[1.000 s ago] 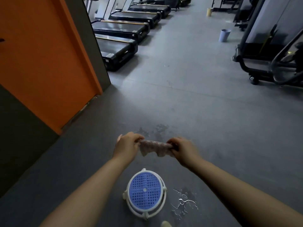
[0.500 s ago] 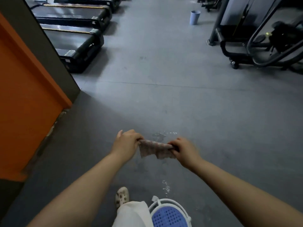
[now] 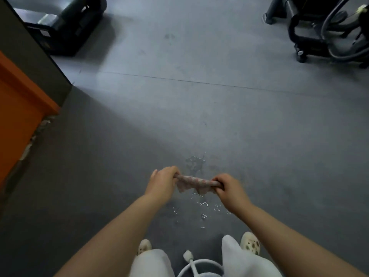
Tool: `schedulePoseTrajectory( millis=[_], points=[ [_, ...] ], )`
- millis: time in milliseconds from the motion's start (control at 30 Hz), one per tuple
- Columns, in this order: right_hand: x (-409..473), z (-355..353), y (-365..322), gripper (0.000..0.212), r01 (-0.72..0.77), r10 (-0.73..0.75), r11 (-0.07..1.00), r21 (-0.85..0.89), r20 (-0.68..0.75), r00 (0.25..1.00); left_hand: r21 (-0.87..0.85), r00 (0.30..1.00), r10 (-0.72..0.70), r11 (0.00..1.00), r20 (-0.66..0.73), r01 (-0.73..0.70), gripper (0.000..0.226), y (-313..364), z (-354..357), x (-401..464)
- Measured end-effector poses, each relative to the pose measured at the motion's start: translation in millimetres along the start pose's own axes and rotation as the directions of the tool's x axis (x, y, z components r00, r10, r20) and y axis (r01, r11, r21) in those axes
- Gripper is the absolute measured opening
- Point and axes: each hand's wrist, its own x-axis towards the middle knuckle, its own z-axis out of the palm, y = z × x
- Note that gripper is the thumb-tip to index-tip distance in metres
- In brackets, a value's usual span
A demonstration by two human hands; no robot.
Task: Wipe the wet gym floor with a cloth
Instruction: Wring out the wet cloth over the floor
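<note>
I observe one twisted pinkish cloth (image 3: pixel 193 183) held above the grey gym floor (image 3: pixel 219 108), the left hand (image 3: pixel 162 181) and the right hand (image 3: pixel 229 189) each clenched round one end. Two wet patches (image 3: pixel 195 163) glisten beneath, ahead of two cream shoes (image 3: pixel 250 243).

Bare forearms, no sleeves; white trousers (image 3: pixel 151 263); cream perforated clogs (image 3: pixel 250 243) with dark spots.

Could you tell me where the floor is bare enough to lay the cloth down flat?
Bare floor lies ahead, between the treadmill and exercise machine. By the feet it is crowded: bucket, shoes and puddles.
</note>
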Motion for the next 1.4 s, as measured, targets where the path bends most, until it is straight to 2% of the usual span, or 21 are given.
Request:
schedulePoseTrajectory(
  millis=[100,167,233,533,767,867,967,1033,1233,1400],
  points=[
    [37.6,22.7,39.7,0.022,-0.019,0.018,0.999,0.041,0.043,0.999,-0.207,0.995,-0.101,0.974,-0.013,0.096,0.019,-12.3,53.4,30.7],
    [61.0,38.7,68.2,0.032,-0.023,0.019,0.997,0.067,0.061,0.998,-0.301,0.984,-0.178,0.939,-0.021,0.163,0.018,-20.1,87.7,49.6],
    [80.4,56.0,96.7,0.032,-0.035,0.028,0.996,0.086,0.085,0.996,-0.364,0.973,-0.229,0.909,-0.034,0.201,0.017,-26.8,119.7,67.1],
    [137.8,145.8,195.3,0.027,-0.036,0.020,0.993,0.116,0.140,0.990,-0.355,0.947,-0.320,0.889,-0.024,0.291,0.016,-73.4,230.2,131.5],
    [178.5,198.5,246.1,0.017,-0.015,0.006,0.988,0.156,0.059,0.998,-0.337,0.947,-0.304,0.907,-0.105,0.253,0.020,-104.6,287.7,183.1],
    [191.0,220.8,258.5,0.021,-0.026,0.024,0.980,0.195,0.013,1.000,-0.373,0.943,-0.299,0.899,-0.147,0.227,0.017,-115.3,306.9,196.7],
    [193.0,235.1,266.3,0.035,-0.021,0.039,0.955,0.297,-0.054,0.998,-0.415,0.938,-0.295,0.888,-0.182,0.198,0.015,-119.6,319.5,198.6],
    [186.2,238.5,271.0,0.036,-0.002,0.044,0.932,0.362,-0.108,0.993,-0.447,0.934,-0.274,0.882,-0.231,0.149,0.014,-115.9,323.8,192.1],
    [155.1,236.8,259.9,0.016,0.035,0.085,0.884,0.466,-0.234,0.968,-0.521,0.878,-0.323,0.848,-0.355,0.101,0.009,-102.9,331.2,154.6],
    [122.9,233.8,248.5,0.002,0.064,0.082,0.898,0.436,-0.308,0.948,-0.503,0.849,-0.345,0.857,-0.401,0.111,0.002,-93.8,333.9,119.5]
  ],
)
